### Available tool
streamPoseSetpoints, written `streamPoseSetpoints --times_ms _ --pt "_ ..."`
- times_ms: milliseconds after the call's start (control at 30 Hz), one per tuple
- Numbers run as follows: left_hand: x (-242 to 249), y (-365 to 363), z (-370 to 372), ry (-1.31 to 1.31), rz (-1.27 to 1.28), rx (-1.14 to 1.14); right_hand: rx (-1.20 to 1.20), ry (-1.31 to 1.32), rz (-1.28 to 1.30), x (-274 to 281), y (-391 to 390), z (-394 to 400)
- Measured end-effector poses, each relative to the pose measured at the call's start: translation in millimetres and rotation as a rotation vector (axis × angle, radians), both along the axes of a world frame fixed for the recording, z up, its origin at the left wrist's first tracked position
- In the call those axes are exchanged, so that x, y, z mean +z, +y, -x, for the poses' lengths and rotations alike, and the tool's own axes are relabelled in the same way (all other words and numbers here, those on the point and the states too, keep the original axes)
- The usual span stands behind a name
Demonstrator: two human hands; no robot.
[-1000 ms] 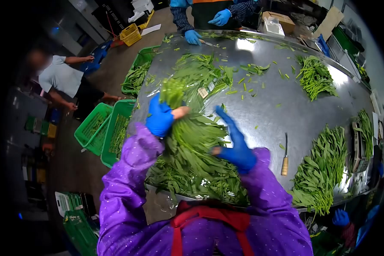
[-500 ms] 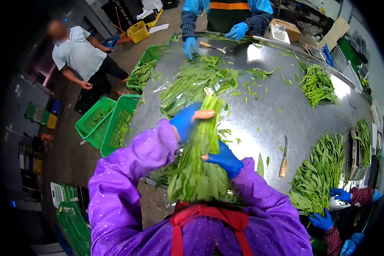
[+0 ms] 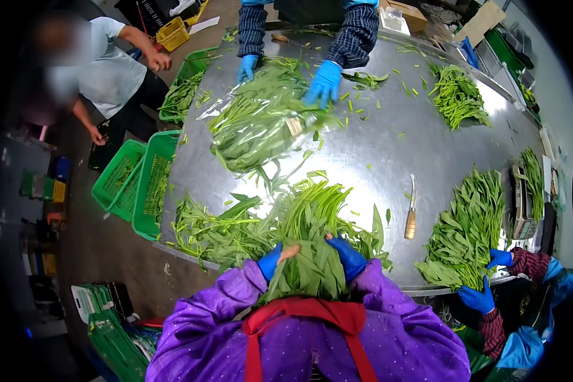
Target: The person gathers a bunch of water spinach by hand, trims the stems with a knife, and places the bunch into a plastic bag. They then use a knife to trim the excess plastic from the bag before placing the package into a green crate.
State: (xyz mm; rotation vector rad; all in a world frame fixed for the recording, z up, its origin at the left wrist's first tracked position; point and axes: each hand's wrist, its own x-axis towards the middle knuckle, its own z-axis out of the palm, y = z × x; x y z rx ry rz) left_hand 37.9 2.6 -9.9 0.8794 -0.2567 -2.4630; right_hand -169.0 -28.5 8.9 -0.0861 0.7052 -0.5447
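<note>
A bunch of leafy greens (image 3: 311, 254) lies at the near edge of the metal table (image 3: 375, 172), its stems pointing away from me. My left hand (image 3: 272, 260), in a blue glove with bare fingertips, is closed on the left side of the bunch. On the right side my right hand (image 3: 346, 256), gloved the same way, grips it too. Loose greens (image 3: 219, 229) spread on the table beside my left hand. To the right of the bunch rests a curved knife (image 3: 412, 219) with a wooden handle.
Across the table, a co-worker's gloved hands (image 3: 325, 83) touch bagged greens (image 3: 258, 121). At right, another co-worker's hands (image 3: 481, 296) hold a large pile of greens (image 3: 468, 229) near a scale (image 3: 523, 204). Green baskets (image 3: 153, 184) and a person (image 3: 114, 76) are at left.
My hands have lowered the bunch toward me onto the near table edge. The co-worker opposite has reached onto the bagged greens, and the person at left has come nearer.
</note>
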Motion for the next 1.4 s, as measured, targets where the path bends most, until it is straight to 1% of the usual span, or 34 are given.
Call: streamPoseSetpoints --times_ms 33,67,100,167,233,267,300,333,367,433,467,500,533,567,600,633,667,767,800,833,867,900,933,1033,1067,1100,1167,1200,1233,1267,1300,1333,1367,1400 --pt "2.9 0.3 0.6 -0.087 0.055 -0.028 0.010 -0.061 -0.050 0.4 5.2 1.3" --pt "-21.9 5.9 -1.0 -0.200 0.088 -0.051 -0.023 0.174 0.148 -6.9 7.8 -3.7" --pt "-9.5 2.4 8.4 -0.432 0.491 -0.060 -0.082 0.224 0.239 -6.6 10.0 -10.9" --pt "5.6 7.0 25.6 -0.516 0.558 0.043 -0.203 0.326 0.424 -5.0 10.7 -26.9" --pt "49.4 6.3 47.8 -0.592 0.649 0.265 -0.319 0.348 0.462 13.6 5.3 -32.1" --pt "61.6 5.9 53.5 -0.628 0.690 0.378 -0.376 0.364 0.473 18.7 4.5 -33.7" --pt "45.2 4.3 51.8 -0.637 0.629 0.317 -0.433 0.380 0.480 21.2 5.7 -36.5" --pt "5.6 3.7 47.3 -0.645 0.562 0.253 -0.417 0.562 0.217 17.7 -2.0 -43.2" --pt "-41.5 -2.6 42.6 -0.650 0.507 0.193 -0.366 0.360 0.188 -34.0 -4.8 -42.3" --pt "-92.7 0.7 40.2 -0.763 1.031 0.230 -0.134 0.526 0.164 -122.2 6.3 -39.0" --pt "-73.3 4.7 36.0 -0.815 0.923 0.084 -0.286 0.533 0.332 -119.1 16.2 -42.0" --pt "-81.8 11.6 33.3 -0.865 1.056 0.018 -0.434 0.531 0.502 -115.3 26.0 -45.1" --pt "-90.3 18.4 30.5 -0.915 1.189 -0.037 -0.473 0.482 0.411 -67.8 17.6 -48.8" --pt "-64.6 14.5 36.0 -0.761 0.929 0.051 -0.516 0.429 0.338 -41.8 8.2 -49.9" --pt "-16.5 5.2 45.7 -0.605 0.678 0.135 -0.467 0.307 0.287 -63.6 6.5 -49.1" --pt "9.6 -1.8 50.8 -0.446 0.426 0.209 -0.413 0.194 0.230 -84.7 4.5 -48.4" --pt "6.9 0.7 50.4 -0.412 0.529 0.243 -0.419 0.325 0.420 -51.6 9.6 -46.2" --pt "31.3 -5.3 53.6 -0.475 0.452 0.238 -0.464 0.296 0.480 -66.7 16.0 -49.5" --pt "24.7 -7.4 49.6 -0.447 0.402 0.248 -0.483 0.258 0.473 -66.3 15.7 -51.3" --pt "27.1 -12.5 44.3 -0.499 0.493 0.219 -0.502 0.221 0.465 -65.4 14.5 -53.1" --pt "30.8 -20.7 36.9 -0.549 0.582 0.189 -0.395 -0.040 0.265 18.5 1.8 -43.5" --pt "34.1 -27.2 28.1 -0.598 0.672 0.157 -0.397 0.070 0.394 18.1 1.6 -46.0" --pt "40.0 -32.3 15.9 -0.614 0.658 0.081 -0.397 0.183 0.521 17.0 2.1 -49.2" --pt "47.9 -41.3 -17.2 -0.637 0.838 -0.023 -0.091 0.286 0.672 27.9 1.8 -31.2" --pt "47.0 -40.8 -26.5 -0.622 0.793 -0.043 0.061 0.209 0.736 24.5 -1.1 -19.0" --pt "28.1 -41.2 -40.5 -0.680 0.916 -0.150 0.173 0.253 0.760 34.5 -2.6 -1.2" --pt "64.1 -44.1 -44.7 -0.610 0.957 -0.209 0.403 0.330 0.823 54.6 -5.5 34.5" --pt "54.9 -41.3 -54.6 -0.609 0.957 -0.194 0.343 0.246 0.753 57.7 -9.9 56.5" --pt "54.4 -40.2 -57.6 -0.668 0.974 -0.189 0.271 0.156 0.817 80.5 -19.8 76.5" --pt "54.0 -38.2 -59.4 -0.724 0.988 -0.188 0.145 0.066 0.882 74.4 -30.5 96.5" --pt "53.5 -35.9 -59.8 -0.777 1.004 -0.194 0.009 0.191 0.882 91.2 -38.5 85.0" --pt "49.5 -35.2 -58.2 -0.781 1.141 -0.116 -0.120 0.326 0.877 107.9 -46.9 73.4" --pt "50.0 -36.2 -52.9 -0.795 1.155 -0.083 -0.120 0.436 0.904 116.1 -57.2 54.0" --pt "52.1 -38.3 -45.9 -0.809 1.171 -0.048 -0.071 0.498 0.797 108.6 -61.3 32.5"
